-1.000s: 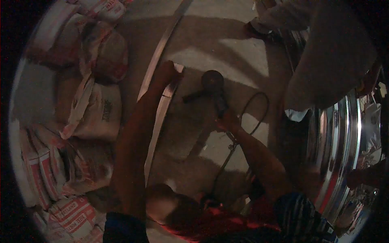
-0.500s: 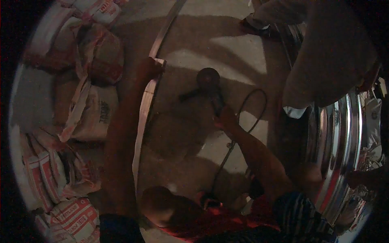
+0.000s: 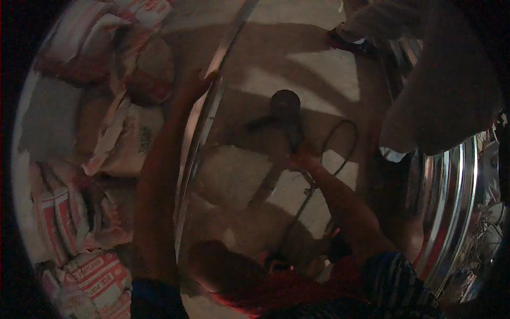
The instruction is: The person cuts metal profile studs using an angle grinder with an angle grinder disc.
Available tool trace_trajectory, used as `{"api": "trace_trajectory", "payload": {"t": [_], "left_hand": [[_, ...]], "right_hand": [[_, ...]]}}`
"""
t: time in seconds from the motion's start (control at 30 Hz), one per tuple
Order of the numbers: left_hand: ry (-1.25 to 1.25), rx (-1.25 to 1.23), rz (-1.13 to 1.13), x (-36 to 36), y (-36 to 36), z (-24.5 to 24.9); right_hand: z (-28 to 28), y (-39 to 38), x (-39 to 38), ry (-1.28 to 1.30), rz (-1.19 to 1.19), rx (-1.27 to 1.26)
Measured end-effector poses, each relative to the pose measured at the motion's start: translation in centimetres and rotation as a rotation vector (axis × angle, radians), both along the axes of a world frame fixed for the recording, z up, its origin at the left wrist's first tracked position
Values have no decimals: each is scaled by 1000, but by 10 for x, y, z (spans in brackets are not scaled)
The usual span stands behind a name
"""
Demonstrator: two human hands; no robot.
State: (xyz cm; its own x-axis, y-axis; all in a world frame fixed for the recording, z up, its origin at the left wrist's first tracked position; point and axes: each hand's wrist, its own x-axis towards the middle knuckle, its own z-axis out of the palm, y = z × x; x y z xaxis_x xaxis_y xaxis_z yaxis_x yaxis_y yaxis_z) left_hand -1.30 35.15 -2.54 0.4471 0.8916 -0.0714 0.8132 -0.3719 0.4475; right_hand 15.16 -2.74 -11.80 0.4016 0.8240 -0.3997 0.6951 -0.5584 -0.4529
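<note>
A long, narrow metal bar [image 3: 199, 130] runs from near my body to the far edge of the floor. At the bar's left side is my left hand [image 3: 203, 86], its fingers curled onto the edge and one digit standing away. My right hand [image 3: 304, 156] is closed around the rear of a dark angle grinder [image 3: 294, 134], which has a round head and a side handle pointing left. The grinder is to the right of the bar, apart from it. Its cord [image 3: 339, 127] loops to the right. Dim light hides finger details.
Printed paper sacks [image 3: 98, 279] and a brown sack [image 3: 135, 138] line the left. Another person's trouser leg [image 3: 441, 90] and shoe [image 3: 353, 45] are at the upper right. Shiny ribbed metal [image 3: 449, 191] stands along the right side. My knee [image 3: 226, 266] is close below.
The bar has turned, showing a different face, and my left hand's grip on it has shifted. Grinder and right hand appear slightly further right and lower in view.
</note>
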Motion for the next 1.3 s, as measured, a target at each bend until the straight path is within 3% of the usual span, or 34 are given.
{"api": "trace_trajectory", "payload": {"t": [0.13,0.2,0.27,0.33,0.4,0.5,0.63,0.73,0.87,1.1,1.2,1.3], "left_hand": [[-182,110,24,-50,-20,2],[-254,142,20,-91,-52,7],[-274,149,21,-129,-93,23],[-251,128,44,-178,-130,18],[-204,82,64,-220,-170,10],[-97,-19,107,-267,-223,-13],[52,-160,223,-311,-275,-70],[106,-212,302,-331,-277,-113],[99,-199,331,-329,-284,-107],[10,-262,331,-329,-270,-76],[-57,-262,328,-333,-256,-56],[-106,-266,346,-345,-244,-33]], "right_hand": [[-58,0,13,47,133,14],[-35,-2,8,44,-43,159],[-87,-3,13,128,-66,81],[-83,4,11,165,-84,16],[-26,9,13,138,-115,-13],[-25,10,19,202,-164,-166],[-17,12,18,163,-123,-164],[-32,12,18,38,-49,-112],[-72,-1,35,-22,98,-90],[-67,-7,31,40,-44,32],[-84,0,33,-31,-64,-113],[-38,0,25,126,-64,-85]]}}
